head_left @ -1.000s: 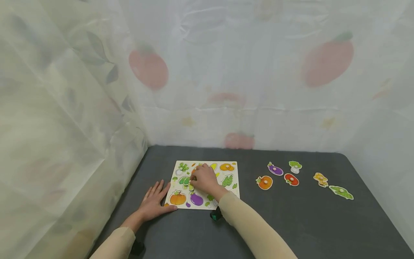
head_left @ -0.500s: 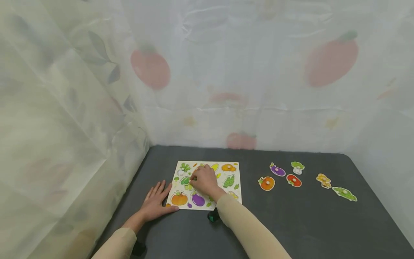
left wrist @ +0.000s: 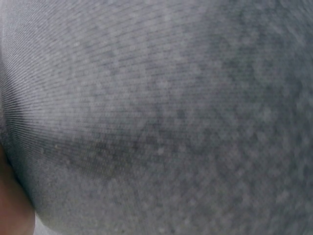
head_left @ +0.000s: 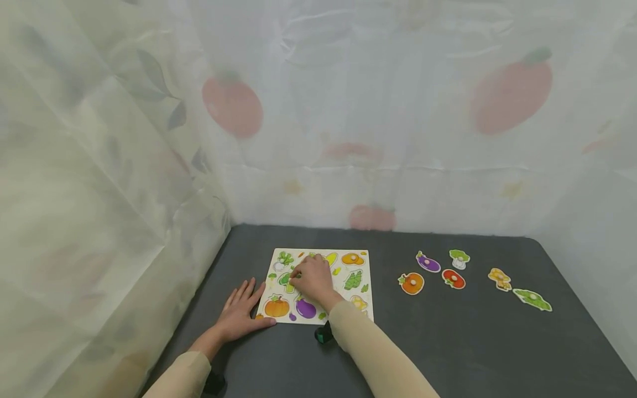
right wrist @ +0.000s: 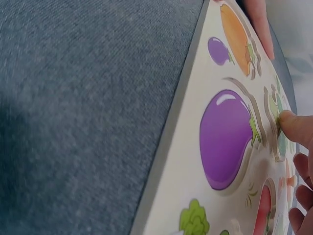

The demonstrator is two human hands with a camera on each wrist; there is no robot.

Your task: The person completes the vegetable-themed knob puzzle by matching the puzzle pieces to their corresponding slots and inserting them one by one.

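A pale puzzle board (head_left: pixel 314 254) printed with vegetables lies on the dark table. Over its middle left, my right hand (head_left: pixel 313 279) pinches a green broccoli puzzle piece (head_left: pixel 286 282) at the broccoli's printed spot. The right wrist view shows the thumb (right wrist: pixel 289 123) against the green piece, which is mostly hidden by fingers and steep angle. My left hand (head_left: pixel 239 315) lies flat with fingers spread, its thumb along the board's lower left corner. Only a bit of skin (left wrist: pixel 14 205) shows in the left wrist view.
Right of the board lie loose pieces: an eggplant (head_left: pixel 428 262), pumpkin (head_left: pixel 412 283), tomato (head_left: pixel 454 279), leafy green vegetable (head_left: pixel 459 258), yellow-orange piece (head_left: pixel 500 279) and pea pod (head_left: pixel 532 299). Patterned curtains (head_left: pixel 348 110) stand behind and at both sides of the table (head_left: pixel 473 348).
The broccoli piece has turned slightly and now lines up more closely with its printed spot. The right hand has shifted a little left over the board; the left hand stays put.
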